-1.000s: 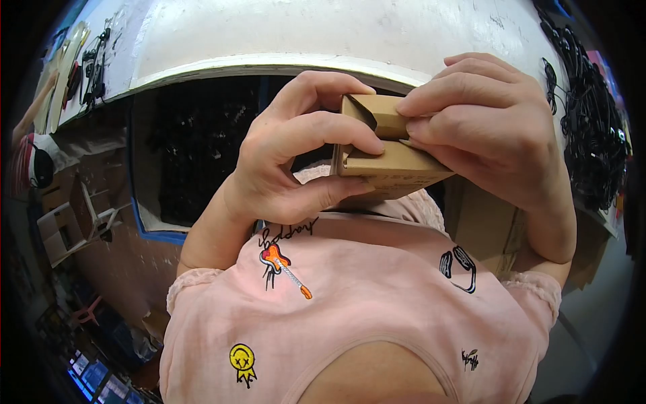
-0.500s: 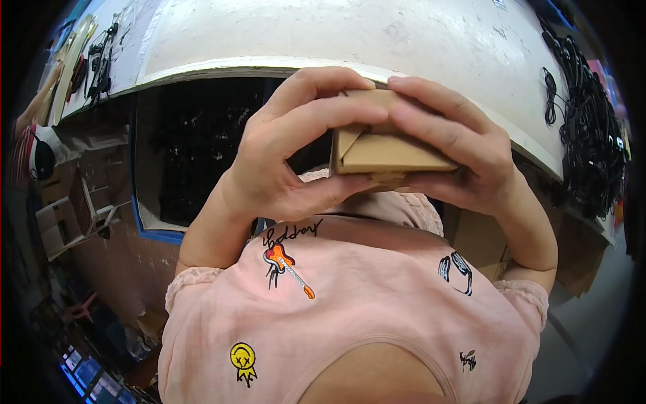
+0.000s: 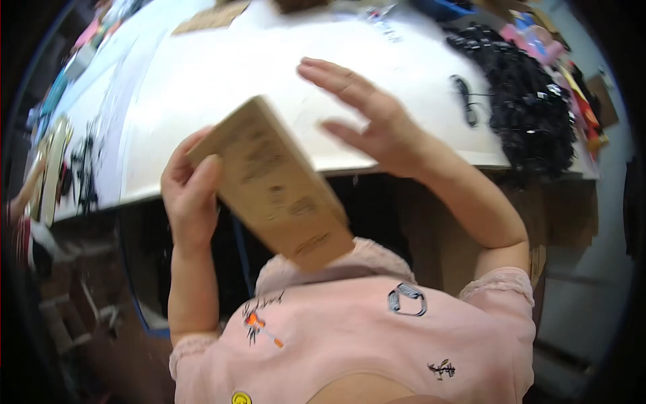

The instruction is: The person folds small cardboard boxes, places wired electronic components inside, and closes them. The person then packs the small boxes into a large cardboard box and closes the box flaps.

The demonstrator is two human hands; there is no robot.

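Cardboard box (image 3: 276, 195): tilted before us, printed side now turned up; handling seems one-handed;
Left hand (image 3: 192, 192): ours grips its far left corner, thumb on top;
Right hand (image 3: 387, 124): ours has just let go; fingers loosely spread above the white tabletop (image 3: 229, 74), holding nothing.

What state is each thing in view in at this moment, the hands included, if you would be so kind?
Left hand: closed on the cardboard box, thumb on its printed face.
Right hand: open, off the box.
Cardboard box: held tilted; whether its ends are shut is unclear.
Black cables: heaped on the table.
Table: partly covered by things.
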